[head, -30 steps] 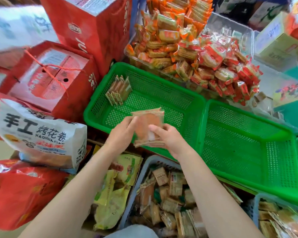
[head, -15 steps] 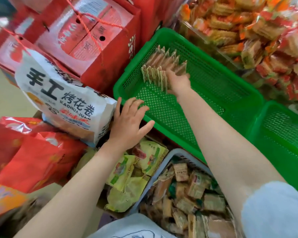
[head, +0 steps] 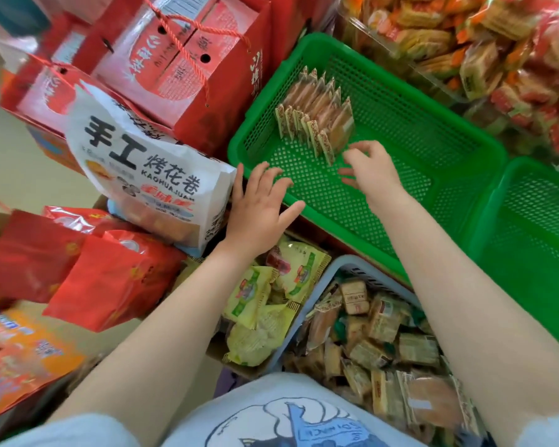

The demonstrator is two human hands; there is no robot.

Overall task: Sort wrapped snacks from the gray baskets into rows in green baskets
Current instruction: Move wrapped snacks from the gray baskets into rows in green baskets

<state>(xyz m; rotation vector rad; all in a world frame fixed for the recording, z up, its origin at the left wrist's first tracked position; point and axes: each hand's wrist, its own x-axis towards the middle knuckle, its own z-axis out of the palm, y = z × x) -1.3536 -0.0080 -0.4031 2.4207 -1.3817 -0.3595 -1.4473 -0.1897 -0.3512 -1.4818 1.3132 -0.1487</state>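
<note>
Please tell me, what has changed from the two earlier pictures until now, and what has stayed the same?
The right hand carried a wrapped snack to the row of snacks in the green basket, let it go, and has drawn back empty; the row is longer. The left hand released the snack and moved to the basket's near rim, fingers spread. The gray basket and the white bag stayed in place.

Pale beige floor (head: 29, 175), bright even light
</note>
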